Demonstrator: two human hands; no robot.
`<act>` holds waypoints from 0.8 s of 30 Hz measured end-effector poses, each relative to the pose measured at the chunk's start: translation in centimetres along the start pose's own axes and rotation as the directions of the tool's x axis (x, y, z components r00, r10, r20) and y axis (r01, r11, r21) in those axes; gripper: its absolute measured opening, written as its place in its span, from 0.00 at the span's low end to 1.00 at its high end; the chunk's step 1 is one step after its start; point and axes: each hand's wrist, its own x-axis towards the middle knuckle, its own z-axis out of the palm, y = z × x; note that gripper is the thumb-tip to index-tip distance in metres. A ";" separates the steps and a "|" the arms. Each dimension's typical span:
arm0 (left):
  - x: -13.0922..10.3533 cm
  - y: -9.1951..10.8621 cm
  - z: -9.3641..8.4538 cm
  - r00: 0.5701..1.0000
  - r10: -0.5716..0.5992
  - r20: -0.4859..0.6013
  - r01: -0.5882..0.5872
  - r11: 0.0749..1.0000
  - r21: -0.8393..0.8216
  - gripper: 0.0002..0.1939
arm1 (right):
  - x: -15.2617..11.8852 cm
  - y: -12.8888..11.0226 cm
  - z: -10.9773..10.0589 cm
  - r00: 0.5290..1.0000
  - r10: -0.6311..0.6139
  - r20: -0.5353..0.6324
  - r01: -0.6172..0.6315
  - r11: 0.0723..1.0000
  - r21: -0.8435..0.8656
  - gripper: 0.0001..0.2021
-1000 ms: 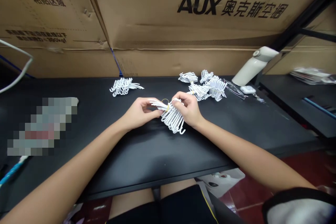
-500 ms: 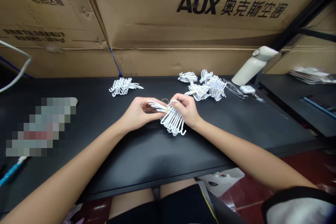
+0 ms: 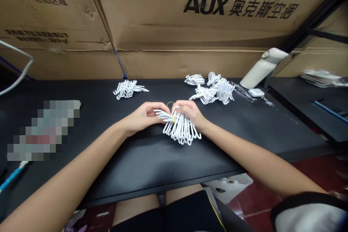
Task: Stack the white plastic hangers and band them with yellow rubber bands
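Note:
A bundle of white hooks [image 3: 182, 130] is held between my hands above the black table, bent ends fanned toward me and straighter ends pointing left. A yellowish rubber band [image 3: 174, 119] wraps its narrow middle, and a loop of it stands up behind, between my fingers. My left hand [image 3: 145, 117] is closed at the narrow end, thumb in front and fingertips partly hidden behind the hooks. On the other side my right hand [image 3: 191, 113] pinches the bundle from above, its fingers curled.
Behind on the table [image 3: 152, 159] lie a loose pile of white hooks [image 3: 127, 89] and several banded bundles [image 3: 206, 94]. A cream bottle [image 3: 259, 68], glasses [image 3: 241, 91] and a white case [image 3: 256, 92] are at right. Cardboard boxes [image 3: 163, 14] wall the back. A blurred-out object [image 3: 45, 130] lies left.
The bundle has turned slightly, and its bent ends are spread wider and further right. Both hands have shifted slightly, keeping their hold.

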 end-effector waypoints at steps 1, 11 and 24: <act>0.0 0.0 0.2 1.000 -0.017 -0.006 0.017 0.998 -0.058 0.13 | 0.0 0.0 0.0 0.999 0.036 0.012 -0.036 0.999 0.028 0.07; 0.3 -0.5 2.1 0.970 0.104 -0.218 -0.123 0.989 -0.078 0.16 | 0.5 -0.1 -0.5 0.981 0.189 -0.047 -0.172 0.954 0.245 0.09; 0.2 0.0 1.8 0.979 0.077 -0.191 -0.087 0.995 -0.046 0.12 | 0.6 0.3 -0.5 0.989 0.138 -0.061 -0.125 0.975 0.182 0.07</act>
